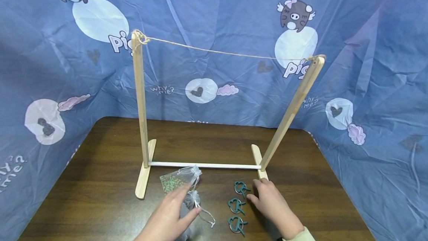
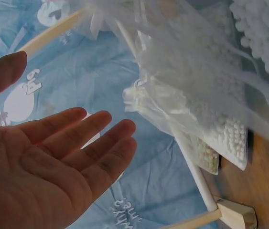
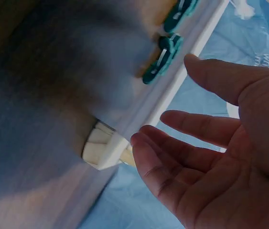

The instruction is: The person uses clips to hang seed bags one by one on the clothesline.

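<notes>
My left hand [image 1: 168,215] hovers over sheer drawstring pouches, fingers extended and holding nothing. The farthest pouch [image 1: 174,181] has small green bits inside; a nearer pouch [image 1: 192,198] is partly hidden under this hand. In the left wrist view, white beads fill one pouch [image 2: 232,143], and larger white balls show in another pouch [image 2: 265,33]. Three dark green clips with metal rings lie in a column: a far clip [image 1: 240,188], a middle clip [image 1: 236,206] and a near clip [image 1: 236,225]. Just right of them is my right hand [image 1: 272,200], its fingers loosely bent around nothing.
Behind the pouches stands a wooden frame with a left post [image 1: 140,103], a right post [image 1: 292,111] and a white crossbar [image 1: 204,165] low between them. A twine line [image 1: 214,51] joins the post tops. Blue printed cloth [image 1: 214,14] surrounds the brown table [image 1: 83,181].
</notes>
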